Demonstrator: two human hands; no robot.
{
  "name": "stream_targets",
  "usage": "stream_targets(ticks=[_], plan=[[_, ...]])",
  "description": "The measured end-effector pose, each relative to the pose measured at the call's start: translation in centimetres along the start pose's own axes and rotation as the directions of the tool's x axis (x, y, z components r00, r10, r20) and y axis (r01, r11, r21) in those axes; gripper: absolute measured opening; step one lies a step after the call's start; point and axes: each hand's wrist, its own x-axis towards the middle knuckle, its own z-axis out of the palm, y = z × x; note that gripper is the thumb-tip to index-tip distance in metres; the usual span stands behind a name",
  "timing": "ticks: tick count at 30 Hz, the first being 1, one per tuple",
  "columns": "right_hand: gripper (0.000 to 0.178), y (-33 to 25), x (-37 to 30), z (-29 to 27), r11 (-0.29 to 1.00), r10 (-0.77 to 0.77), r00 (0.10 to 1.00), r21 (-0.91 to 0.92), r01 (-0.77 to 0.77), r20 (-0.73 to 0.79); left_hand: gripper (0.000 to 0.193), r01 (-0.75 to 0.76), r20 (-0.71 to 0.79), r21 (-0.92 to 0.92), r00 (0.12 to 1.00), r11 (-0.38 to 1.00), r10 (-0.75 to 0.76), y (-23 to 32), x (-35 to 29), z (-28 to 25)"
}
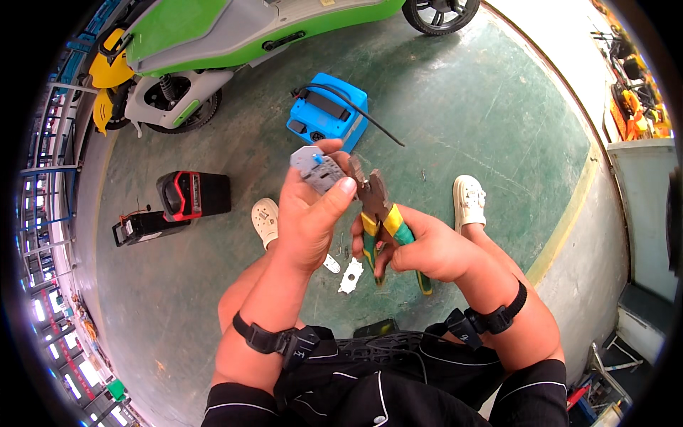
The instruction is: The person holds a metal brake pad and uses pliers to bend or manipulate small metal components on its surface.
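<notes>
Left fingers pinch a grey part, right fingers wrap gaping pliers. Any slip could nip that left thumb imo.

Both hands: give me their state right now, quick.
Left hand: closed, holding a grey slotted part.
Right hand: closed around the green-and-yellow handles of combination pliers, their jaws apart.

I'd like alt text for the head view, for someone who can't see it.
A person's left hand holds a grey part; the right hand holds pliers, jaws apart, close beside it. On the green floor beyond are a blue box, a black-and-red case and a green scooter.
</notes>
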Motion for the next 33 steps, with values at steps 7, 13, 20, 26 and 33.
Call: stream_targets(ticks=[7, 13, 20, 26, 33], plan=[[0.051, 1.8, 0.9, 0.6, 0.873, -0.28, 0.905, -0.477, 0.102, -0.32, 0.04, -0.208, 0.009, 0.278, 0.977, 0.938, 0.214, -0.2, -0.8, 0.6], [0.053, 2.2, 1.4, 0.7, 0.68, -0.492, 0.799, -0.726, 0.105, -0.346, 0.04, -0.262, 0.026, 0.335, 0.963, 0.905, 0.269, -0.8, -0.7, 0.6], [0.053, 2.0, 1.5, 1.1, 0.616, -0.533, 0.775, -0.783, 0.081, -0.339, 0.039, -0.243, -0.001, 0.35, 0.966, 0.904, 0.26, -0.9, -0.6, 0.5], [0.053, 2.3, 1.7, 0.9, 0.605, -0.515, 0.777, -0.796, 0.032, -0.36, 0.036, -0.249, 0.008, 0.388, 0.964, 0.887, 0.267, -0.8, -0.6, 0.4], [0.052, 2.1, 1.6, 0.7, 0.688, -0.423, 0.833, -0.725, 0.04, -0.355, 0.035, -0.223, -0.004, 0.385, 0.97, 0.896, 0.244, -0.6, -0.6, 0.2]])
